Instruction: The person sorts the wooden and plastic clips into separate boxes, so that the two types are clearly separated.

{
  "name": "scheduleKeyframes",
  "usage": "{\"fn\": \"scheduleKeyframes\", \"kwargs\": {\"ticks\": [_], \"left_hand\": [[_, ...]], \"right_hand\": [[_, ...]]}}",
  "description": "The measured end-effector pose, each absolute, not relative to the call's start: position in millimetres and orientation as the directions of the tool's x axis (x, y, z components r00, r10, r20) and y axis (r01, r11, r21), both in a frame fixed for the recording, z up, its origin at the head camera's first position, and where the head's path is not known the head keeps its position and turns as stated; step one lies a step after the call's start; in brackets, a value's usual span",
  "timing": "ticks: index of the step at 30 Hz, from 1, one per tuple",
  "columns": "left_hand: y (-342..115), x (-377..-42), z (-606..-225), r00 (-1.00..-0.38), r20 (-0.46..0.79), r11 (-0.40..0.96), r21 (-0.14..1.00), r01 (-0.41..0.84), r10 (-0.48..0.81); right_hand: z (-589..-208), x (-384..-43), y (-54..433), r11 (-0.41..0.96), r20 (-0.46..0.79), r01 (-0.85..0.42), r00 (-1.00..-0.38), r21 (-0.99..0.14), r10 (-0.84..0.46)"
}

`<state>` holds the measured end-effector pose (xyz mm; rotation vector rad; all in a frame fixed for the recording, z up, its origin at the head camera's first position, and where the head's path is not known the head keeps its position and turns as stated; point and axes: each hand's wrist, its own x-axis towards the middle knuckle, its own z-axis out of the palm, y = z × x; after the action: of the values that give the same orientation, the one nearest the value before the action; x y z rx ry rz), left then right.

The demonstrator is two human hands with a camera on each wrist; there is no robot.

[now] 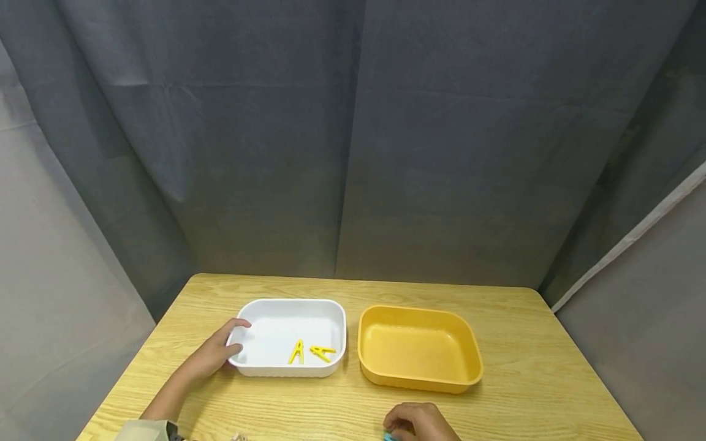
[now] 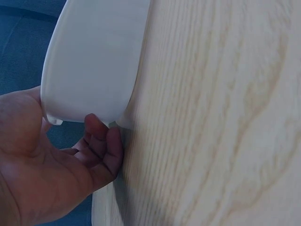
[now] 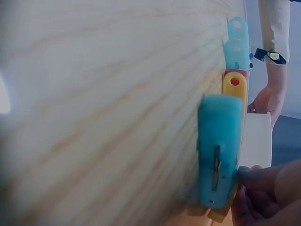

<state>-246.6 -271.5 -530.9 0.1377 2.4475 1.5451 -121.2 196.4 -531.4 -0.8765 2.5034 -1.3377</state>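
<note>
My left hand (image 1: pixel 212 355) holds the left end of a white tray (image 1: pixel 287 371), thumb by the near rim and forefinger over the far side. In the left wrist view, curled fingers (image 2: pixel 104 150) lie under the tray's end. Two yellow clothespins (image 1: pixel 297 352) lie inside the tray. At the near table edge, my right hand (image 1: pixel 420 421) has its thumb and fingertips pinched at a blue clothespin (image 3: pixel 218 150). Right behind that one in the right wrist view are a yellow clothespin (image 3: pixel 235 87) and a paler blue one (image 3: pixel 237 40), with a bit of red between them.
An orange-yellow tray (image 1: pixel 419 386) stands right of the white one, with nothing in it. A small pale piece (image 1: pixel 239 437) shows at the bottom edge of the head view. Grey curtains (image 1: pixel 353 153) hang behind and beside the wooden table (image 1: pixel 524 367).
</note>
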Motion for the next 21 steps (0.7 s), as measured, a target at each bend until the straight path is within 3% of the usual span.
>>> {"fn": "scheduleKeyframes", "kwargs": {"ticks": [7,21], "left_hand": [[-270,-246,-532,-0.964,-0.169,0.425,0.903,-0.068,0.204],[-272,-246,-533,-0.962,-0.169,0.408,0.91,-0.069,0.214]], "right_hand": [[-527,-120,195,0.432,0.048,-0.313,-0.852,-0.846,-0.522],[-516,-121,194,0.498,0.018,-0.259,-0.899,-0.828,-0.438]]}}
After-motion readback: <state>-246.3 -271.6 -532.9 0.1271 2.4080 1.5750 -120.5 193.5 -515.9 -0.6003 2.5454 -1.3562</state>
